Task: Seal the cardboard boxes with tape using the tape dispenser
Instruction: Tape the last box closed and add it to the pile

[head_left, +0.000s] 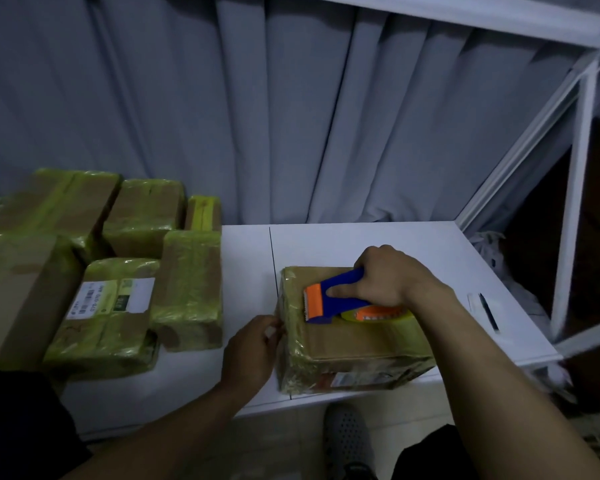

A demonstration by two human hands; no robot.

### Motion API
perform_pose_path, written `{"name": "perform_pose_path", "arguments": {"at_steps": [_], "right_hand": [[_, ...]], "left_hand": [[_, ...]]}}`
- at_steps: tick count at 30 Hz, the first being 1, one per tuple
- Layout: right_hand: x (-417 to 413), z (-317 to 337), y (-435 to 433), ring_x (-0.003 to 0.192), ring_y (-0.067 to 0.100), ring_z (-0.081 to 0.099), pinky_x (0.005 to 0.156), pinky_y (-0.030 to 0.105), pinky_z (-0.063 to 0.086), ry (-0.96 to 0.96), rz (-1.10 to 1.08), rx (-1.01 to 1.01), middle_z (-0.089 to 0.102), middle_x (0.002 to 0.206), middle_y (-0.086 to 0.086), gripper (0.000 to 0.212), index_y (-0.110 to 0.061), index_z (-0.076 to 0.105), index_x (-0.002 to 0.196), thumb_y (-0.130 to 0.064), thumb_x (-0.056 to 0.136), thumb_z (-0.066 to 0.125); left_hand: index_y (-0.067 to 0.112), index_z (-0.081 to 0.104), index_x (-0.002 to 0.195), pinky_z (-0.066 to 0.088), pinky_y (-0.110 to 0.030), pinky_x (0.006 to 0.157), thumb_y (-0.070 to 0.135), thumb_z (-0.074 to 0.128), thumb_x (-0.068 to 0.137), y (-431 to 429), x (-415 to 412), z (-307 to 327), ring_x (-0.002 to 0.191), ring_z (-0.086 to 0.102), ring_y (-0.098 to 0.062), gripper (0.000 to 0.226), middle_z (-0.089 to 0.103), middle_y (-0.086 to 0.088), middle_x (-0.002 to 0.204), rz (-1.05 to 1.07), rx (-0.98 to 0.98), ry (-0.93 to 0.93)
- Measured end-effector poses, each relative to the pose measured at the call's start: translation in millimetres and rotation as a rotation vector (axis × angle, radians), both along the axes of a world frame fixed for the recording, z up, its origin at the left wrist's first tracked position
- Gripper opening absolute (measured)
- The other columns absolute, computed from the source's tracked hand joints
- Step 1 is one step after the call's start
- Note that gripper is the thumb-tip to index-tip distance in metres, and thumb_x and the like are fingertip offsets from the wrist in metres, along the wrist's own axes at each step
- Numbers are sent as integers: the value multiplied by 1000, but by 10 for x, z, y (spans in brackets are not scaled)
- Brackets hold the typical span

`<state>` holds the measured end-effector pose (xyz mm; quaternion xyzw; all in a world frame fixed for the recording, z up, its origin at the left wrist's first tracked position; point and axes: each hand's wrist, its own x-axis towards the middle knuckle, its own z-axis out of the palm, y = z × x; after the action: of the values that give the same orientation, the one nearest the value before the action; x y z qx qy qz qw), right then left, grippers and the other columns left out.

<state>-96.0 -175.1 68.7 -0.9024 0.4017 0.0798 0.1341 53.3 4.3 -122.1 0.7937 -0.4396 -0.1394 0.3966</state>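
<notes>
A cardboard box (pixel 347 344) wrapped in yellowish clear tape sits on the white table (pixel 430 244) in front of me. My right hand (pixel 385 277) grips the blue handle of a tape dispenser (pixel 329 301) with an orange blade guard, which rests on the box's top with its tape roll (pixel 378 313) towards me. My left hand (pixel 253 344) is at the box's left side, its fingertips pinching the tape there.
Several taped cardboard boxes (pixel 111 258) are stacked on the table's left half, one with a white label (pixel 110 299). A black pen (pixel 489 311) lies at the table's right edge. A white metal shelf frame (pixel 575 188) stands at right, a grey curtain (pixel 291 109) behind.
</notes>
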Motion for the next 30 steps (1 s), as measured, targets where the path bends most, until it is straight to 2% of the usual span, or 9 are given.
{"name": "perform_pose_path", "arguments": {"at_steps": [4, 6, 8, 12, 14, 18, 21, 24, 30], "right_hand": [[-13, 5, 16, 66, 16, 67, 67, 35, 57, -2, 4, -2, 69, 69, -1, 65, -16, 70, 76, -81, 73, 68], [-22, 12, 18, 66, 16, 67, 66, 35, 56, -5, 4, -3, 69, 69, -1, 65, -15, 70, 76, -81, 73, 68], [-26, 9, 13, 67, 17, 67, 67, 36, 56, -3, 8, -3, 69, 70, -1, 63, -16, 69, 76, -79, 74, 68], [-34, -17, -14, 66, 18, 67, 61, 34, 51, -13, 20, 2, 70, 71, 2, 52, -13, 68, 76, -65, 80, 65], [-47, -24, -51, 66, 21, 68, 60, 33, 47, -12, 12, 60, 71, 74, 5, 49, -11, 69, 78, -59, 78, 62], [-114, 28, -97, 66, 19, 63, 63, 34, 45, -24, 16, 184, 75, 85, 12, 53, -6, 72, 90, -57, 77, 63], [-247, 86, -159, 78, 12, 69, 70, 33, 56, -138, 11, 199, 75, 89, 0, 44, -19, 75, 95, -60, 80, 73], [-351, 54, -174, 75, 10, 70, 70, 33, 59, -246, -29, 194, 74, 83, -6, 55, -25, 73, 88, -78, 74, 70], [-120, -75, 9, 56, 11, 64, 58, 26, 46, -413, -113, 286, 70, 65, 6, 70, -6, 73, 76, -76, 79, 68]], "left_hand": [[26, 76, 105, 57, -26, 74, 21, 61, 97, 61, 15, -33, 84, 66, -4, 18, 74, 11, 96, -85, 21, -55], [25, 77, 105, 56, -26, 78, 15, 58, 98, 64, 3, -17, 84, 65, 0, 22, 74, 12, 97, -114, 67, 30], [28, 76, 106, 56, -27, 84, 13, 54, 99, 12, 8, 82, 86, 65, 2, 28, 74, 11, 102, -130, 130, 176], [31, 68, 93, 50, -35, 90, 41, 45, 103, -108, -3, 646, 95, 65, -12, 27, 73, 3, 101, 22, 146, 838], [32, 68, 91, 52, -36, 91, 50, 49, 100, -151, -28, 800, 95, 67, -14, 28, 72, 9, 93, -13, 133, 885], [33, 73, 92, 54, -27, 73, 40, 59, 96, -191, -155, 895, 84, 71, -12, 16, 75, 6, 88, -38, 158, 743], [18, 75, 91, 51, -22, 60, 24, 55, 98, -252, -212, 883, 72, 69, -18, 22, 73, -4, 80, 13, 137, 671], [16, 70, 93, 43, -16, 49, 17, 47, 100, -332, -191, 965, 70, 63, -12, 24, 69, 0, 81, 9, 203, 546], [15, 73, 90, 57, -38, 86, 8, 42, 97, -580, 365, 1058, 87, 66, -22, 32, 72, -7, 97, -3, 314, 370]]}}
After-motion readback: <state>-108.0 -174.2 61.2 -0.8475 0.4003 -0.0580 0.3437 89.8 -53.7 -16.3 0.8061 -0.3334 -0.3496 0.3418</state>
